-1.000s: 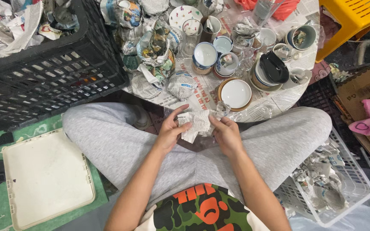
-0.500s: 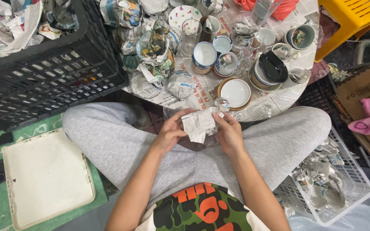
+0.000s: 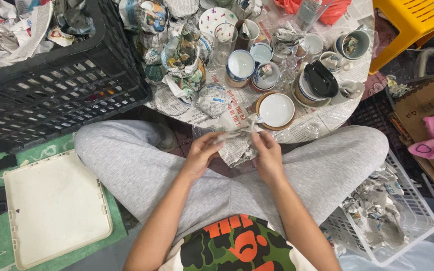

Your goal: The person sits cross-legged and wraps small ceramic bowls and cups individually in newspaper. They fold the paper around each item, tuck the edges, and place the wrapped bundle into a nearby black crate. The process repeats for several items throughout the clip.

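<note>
I sit cross-legged in grey trousers. Both hands hold a small bundle wrapped in newspaper (image 3: 237,145) above my lap. My left hand (image 3: 201,153) grips its left side with the fingers curled on the paper. My right hand (image 3: 267,153) pinches the right side, where a twisted strip of paper runs up toward a white bowl with a brown rim (image 3: 276,110). What the paper holds is hidden.
A low round table (image 3: 322,123) covered in newspaper carries several cups, bowls and wrapped bundles. A black crate (image 3: 61,90) of crumpled paper stands left, a white lid (image 3: 56,208) lower left, a white basket (image 3: 408,228) of paper scraps right, a yellow stool (image 3: 408,25) upper right.
The wrapped bundle has turned in my hands and the paper is pulled out into a twisted strip. Both hands stay over my lap, slightly closer together.
</note>
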